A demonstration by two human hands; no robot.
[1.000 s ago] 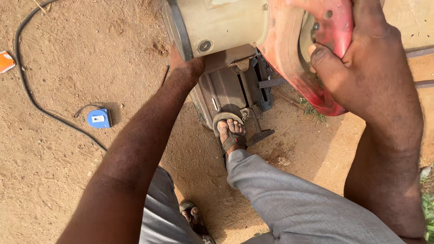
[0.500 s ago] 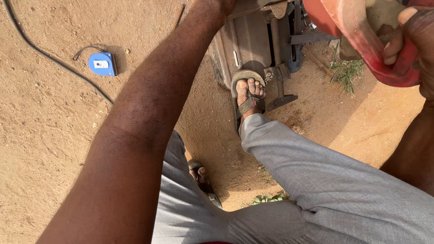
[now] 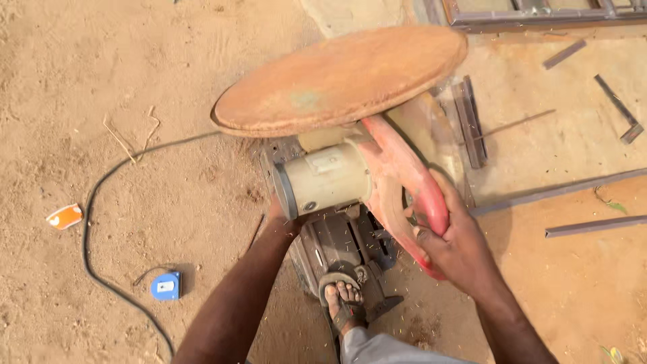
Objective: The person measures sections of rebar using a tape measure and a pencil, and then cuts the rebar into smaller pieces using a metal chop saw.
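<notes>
A chop saw (image 3: 350, 202) stands on the sandy ground (image 3: 135, 101), near the middle of the view, with a round rust-coloured disc (image 3: 337, 81) lying tilted across its top. The right hand (image 3: 455, 239) is closed around the saw's red handle (image 3: 411, 182). The left hand (image 3: 278, 217) is pressed against the base just below the cream motor housing (image 3: 327, 178); whether its fingers are curled or flat cannot be told, as they are hidden. A sandalled foot (image 3: 344, 300) is planted on the saw's base.

The saw is judged heavy and rigid, steady once weighted by the foot, and best taken by the red handle, well apart from the blade guard. The disc looks stiff and rough, not slippery.

Counted: 1 saw, 1 disc, 1 blue tape measure (image 3: 166, 286), 1 black cable (image 3: 94, 249), 1 orange-and-white scrap (image 3: 65, 216), and at least 5 loose metal bars (image 3: 559, 192) on the right.
</notes>
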